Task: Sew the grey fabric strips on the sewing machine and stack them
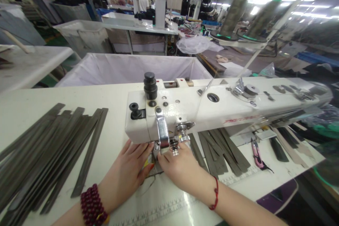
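Observation:
My left hand [134,164] lies flat on the machine bed, fingers stretched forward and thumb apart. Its fingertips go partly out of sight under the head of a white sewing machine [185,107]. Right of the needle area, my right hand [178,160] is closed, fingers bent and pressed together; what they hold is hidden. A small part of a dark grey-green strip [156,168] shows between the hands below the presser foot. More grey-green strips [63,148] lie in a loose pile on the left. Further strips [221,148] rest under the machine arm.
A pink-handled cutter [256,153] lies right of the strips. Printed ruler markings [159,213] run along the table's front. Behind the machine stands a white-lined bin [127,67]. Two thread cones [234,14] rise at the back right. People [139,0] are in the far background.

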